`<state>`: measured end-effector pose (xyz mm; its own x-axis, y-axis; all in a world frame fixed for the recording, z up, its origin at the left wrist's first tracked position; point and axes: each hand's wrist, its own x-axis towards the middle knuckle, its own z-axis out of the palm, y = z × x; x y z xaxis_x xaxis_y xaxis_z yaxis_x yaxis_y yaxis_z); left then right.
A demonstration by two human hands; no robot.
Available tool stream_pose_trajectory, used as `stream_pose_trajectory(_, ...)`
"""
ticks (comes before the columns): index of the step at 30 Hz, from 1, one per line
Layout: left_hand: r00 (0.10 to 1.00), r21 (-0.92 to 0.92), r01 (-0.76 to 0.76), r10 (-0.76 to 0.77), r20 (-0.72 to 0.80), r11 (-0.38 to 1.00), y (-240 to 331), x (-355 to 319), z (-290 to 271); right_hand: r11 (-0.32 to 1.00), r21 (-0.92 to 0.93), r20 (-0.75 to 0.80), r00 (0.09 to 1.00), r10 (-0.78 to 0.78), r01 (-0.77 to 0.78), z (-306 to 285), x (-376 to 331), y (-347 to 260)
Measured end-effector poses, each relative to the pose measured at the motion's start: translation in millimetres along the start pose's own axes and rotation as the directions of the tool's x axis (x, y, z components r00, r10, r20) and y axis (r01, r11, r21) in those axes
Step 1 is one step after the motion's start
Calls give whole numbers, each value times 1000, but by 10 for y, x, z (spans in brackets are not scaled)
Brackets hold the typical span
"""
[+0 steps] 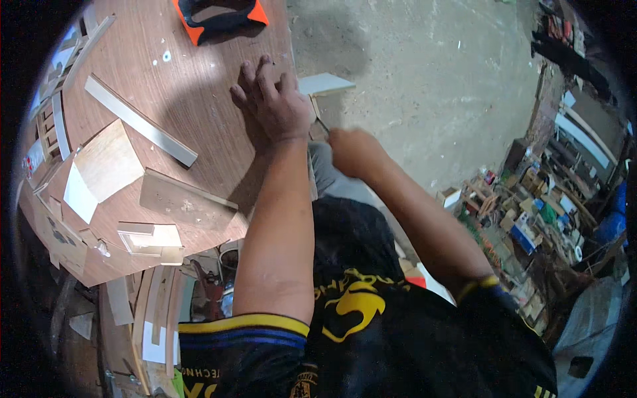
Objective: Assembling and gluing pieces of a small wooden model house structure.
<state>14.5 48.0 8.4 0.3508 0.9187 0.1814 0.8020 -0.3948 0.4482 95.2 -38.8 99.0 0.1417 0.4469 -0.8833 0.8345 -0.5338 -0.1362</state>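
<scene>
My left hand [275, 109] lies flat with fingers spread near the right edge of the brown wood-grain tabletop [206, 86]. Just beyond that edge, a pale board [326, 83] juts out to the right of the hand, and a second narrow piece shows below it. My right hand [357, 151] is slightly blurred and closed in a fist beside the edge. From the fist a thin dark shaft [322, 124] runs up toward the board pieces. Its handle is hidden in my fingers, so I cannot tell which tool it is.
An orange-and-black object [222, 25] sits at the table's far side. Left on the table lie a long pale strip [139, 119], a square wooden panel [109, 159] and a brown board [188, 199]. Wood scraps and boxes [524, 225] clutter the floor at right.
</scene>
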Motion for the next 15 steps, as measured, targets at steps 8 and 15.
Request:
stream_pose_trajectory(8, 999, -22, -45, 46, 18, 999, -57, -18, 17, 991, 65, -110, 988, -111, 119, 1, 4, -33)
stream_pose_trajectory(15, 999, 35, -38, 37, 19, 999, -15, 5, 4, 992, 125, -183, 983, 37, -14, -3, -55, -35)
